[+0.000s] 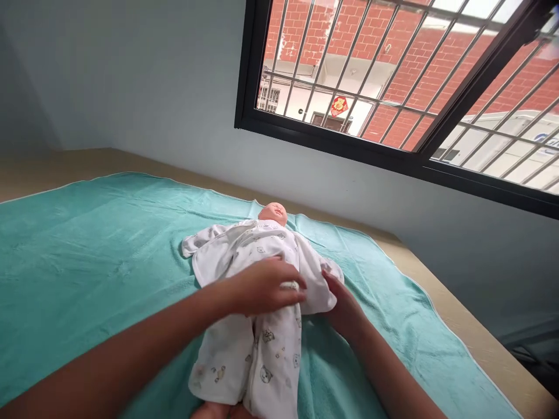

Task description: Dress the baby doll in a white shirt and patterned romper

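A baby doll [273, 212] lies on its back, its head at the far end, dressed in a white printed baby top [258, 247] and matching trousers [274, 355]. The top's front panels spread out to both sides. My left hand [273, 285] reaches across the doll's belly, fingers apart and slightly bent, over the top's lower front; it grips nothing that I can see. On the right side, my right hand [343, 302] pinches the edge of the top near the sleeve, thumb above and the other fingers hidden beneath. The doll's bare feet [212, 411] show at the bottom edge.
A turquoise towel [96, 256] lies under the doll, with a beige surface [484, 331] showing around its edges. Behind is a grey wall [144, 81] with a dark-framed window [323, 138] and metal bars outside it.
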Demonstrator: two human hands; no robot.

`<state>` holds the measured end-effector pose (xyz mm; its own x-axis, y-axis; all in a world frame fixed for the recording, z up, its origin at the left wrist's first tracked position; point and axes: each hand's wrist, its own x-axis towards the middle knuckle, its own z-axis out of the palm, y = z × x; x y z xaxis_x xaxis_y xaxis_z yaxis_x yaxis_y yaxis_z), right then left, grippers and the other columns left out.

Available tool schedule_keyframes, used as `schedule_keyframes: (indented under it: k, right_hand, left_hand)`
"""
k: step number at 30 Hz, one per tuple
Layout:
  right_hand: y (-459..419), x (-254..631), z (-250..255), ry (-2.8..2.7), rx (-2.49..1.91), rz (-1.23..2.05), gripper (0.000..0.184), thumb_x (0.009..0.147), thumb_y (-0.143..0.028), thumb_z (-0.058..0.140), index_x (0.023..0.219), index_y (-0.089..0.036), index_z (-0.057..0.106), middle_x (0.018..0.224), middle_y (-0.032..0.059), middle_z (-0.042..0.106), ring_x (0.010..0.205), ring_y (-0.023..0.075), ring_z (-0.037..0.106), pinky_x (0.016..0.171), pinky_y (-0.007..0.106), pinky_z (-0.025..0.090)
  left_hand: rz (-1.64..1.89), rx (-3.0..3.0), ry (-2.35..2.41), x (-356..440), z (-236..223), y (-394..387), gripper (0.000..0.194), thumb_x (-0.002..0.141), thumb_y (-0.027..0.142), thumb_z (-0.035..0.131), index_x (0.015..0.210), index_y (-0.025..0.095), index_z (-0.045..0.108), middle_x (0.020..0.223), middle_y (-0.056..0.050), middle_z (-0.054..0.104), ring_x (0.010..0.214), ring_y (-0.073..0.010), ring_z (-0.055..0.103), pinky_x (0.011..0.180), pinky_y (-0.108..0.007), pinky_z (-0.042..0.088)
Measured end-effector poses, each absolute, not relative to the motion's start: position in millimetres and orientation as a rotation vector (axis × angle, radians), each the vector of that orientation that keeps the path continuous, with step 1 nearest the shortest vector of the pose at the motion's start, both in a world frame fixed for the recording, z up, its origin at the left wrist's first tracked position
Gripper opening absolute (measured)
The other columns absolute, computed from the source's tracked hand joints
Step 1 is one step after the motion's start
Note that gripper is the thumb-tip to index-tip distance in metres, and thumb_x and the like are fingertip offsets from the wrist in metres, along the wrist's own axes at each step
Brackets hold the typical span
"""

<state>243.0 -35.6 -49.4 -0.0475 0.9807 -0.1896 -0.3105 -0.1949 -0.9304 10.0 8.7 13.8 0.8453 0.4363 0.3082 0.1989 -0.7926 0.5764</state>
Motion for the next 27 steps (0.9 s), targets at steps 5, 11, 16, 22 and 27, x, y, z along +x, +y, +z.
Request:
schedule_keyframes:
  k: [5, 11, 16, 22, 27]
  right_hand:
    - [-8, 228, -22, -0.909, -1.030, 1.223, 0.018, 0.078, -0.039, 0.064, 0.089, -0.024, 0.063, 0.071, -0.0013, 0.065, 0.060, 0.0177, 0.060, 0.059, 0.031, 0.051]
    - [17, 169, 9, -1.580, -1.304, 0.947, 0.022, 0.073, -0.042, 0.074, 0.087, -0.025, 0.070, 0.092, 0.0025, 0.073, 0.102, 0.0287, 0.064, 0.098, 0.044, 0.046]
    - [22, 149, 23, -1.630, -1.269, 0.927, 0.028, 0.087, -0.048, 0.063, 0.096, -0.024, 0.073, 0.116, 0.0067, 0.071, 0.108, 0.0263, 0.064, 0.100, 0.045, 0.047]
    - [76, 145, 17, -1.741, -1.463, 0.325, 0.022, 0.090, -0.040, 0.056, 0.087, -0.021, 0.067, 0.096, 0.0049, 0.071, 0.088, 0.0203, 0.064, 0.080, 0.035, 0.050]
    - [125, 137, 17, -2.295, -1.765, 0.032, 0.021, 0.084, -0.040, 0.063, 0.073, -0.022, 0.066, 0.097, 0.0053, 0.068, 0.104, 0.0258, 0.056, 0.079, 0.035, 0.045]
  left_hand:
    - [0.796, 2.940, 0.269, 28, -44, 10, 0.020, 0.094, 0.025, 0.050, 0.087, 0.018, 0.067, 0.097, -0.003, 0.072, 0.114, -0.0221, 0.058, 0.119, -0.055, 0.013]
    - [0.870, 3.038, 0.313, 24, -45, 6, 0.023, 0.090, 0.030, 0.052, 0.085, 0.018, 0.072, 0.084, -0.005, 0.073, 0.093, -0.0256, 0.062, 0.097, -0.049, 0.041]
    - [1.232, 2.643, 0.285, 9, -31, 11, 0.038, 0.090, 0.035, 0.052, 0.057, 0.018, 0.060, 0.054, 0.001, 0.060, 0.052, -0.0120, 0.051, 0.055, -0.030, 0.039]
    - [1.524, 2.018, 1.015, -29, -30, 62, 0.028, 0.095, 0.032, 0.052, 0.072, 0.018, 0.059, 0.065, 0.002, 0.060, 0.059, -0.0105, 0.051, 0.057, -0.023, 0.036]
    - [1.221, 2.317, 1.275, -42, -70, 93, 0.023, 0.097, 0.030, 0.046, 0.088, 0.019, 0.065, 0.082, -0.002, 0.069, 0.072, -0.0175, 0.061, 0.063, -0.028, 0.040]
